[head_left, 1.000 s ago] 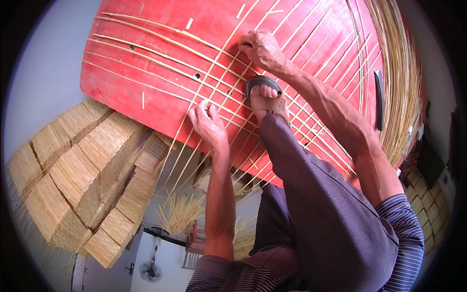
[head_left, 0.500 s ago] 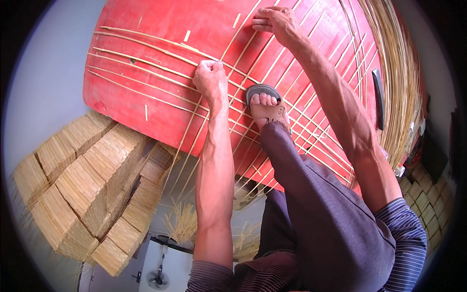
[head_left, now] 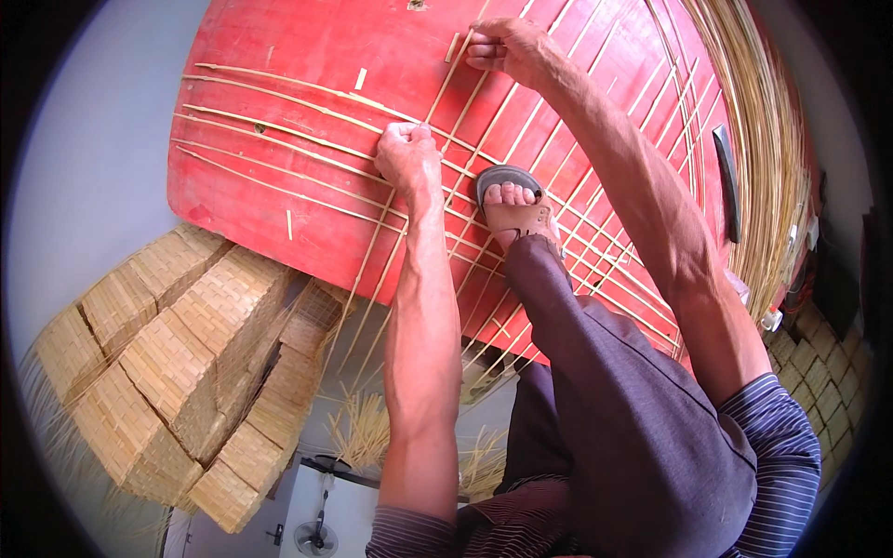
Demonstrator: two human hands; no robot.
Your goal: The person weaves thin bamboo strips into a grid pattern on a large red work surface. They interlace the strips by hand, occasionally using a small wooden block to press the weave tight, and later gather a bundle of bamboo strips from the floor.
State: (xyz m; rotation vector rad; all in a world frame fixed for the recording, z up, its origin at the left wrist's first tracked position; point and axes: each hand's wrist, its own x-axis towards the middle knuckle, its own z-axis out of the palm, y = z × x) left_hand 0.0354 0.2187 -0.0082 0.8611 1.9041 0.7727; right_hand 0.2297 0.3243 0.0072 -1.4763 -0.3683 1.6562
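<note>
The pale strips point(head_left: 447, 82) lie across a big red board point(head_left: 307, 37), spread in front of the person. One group of them has its long axis running from the far right down toward the near left, the lower ends poking out past the board's near edge. The crossing strips point(head_left: 279, 77) point from the far left to the near right, and the two groups make a lattice around the sandal point(head_left: 510, 179), which presses down on it, toes pointing away from the person.

The person's left hand point(head_left: 409, 160) rests beside the sandal, fingers curled in tight over a slanting strip; I can't tell whether they pinch it. The right hand point(head_left: 514, 48) is farther up the board, its fingers together and slightly bent, tips beside that same strip; I can't make out any grip.

Short bits point(head_left: 361, 79) lie scattered about, and a long straw-coloured bundle point(head_left: 767, 139) runs along the right.
</note>
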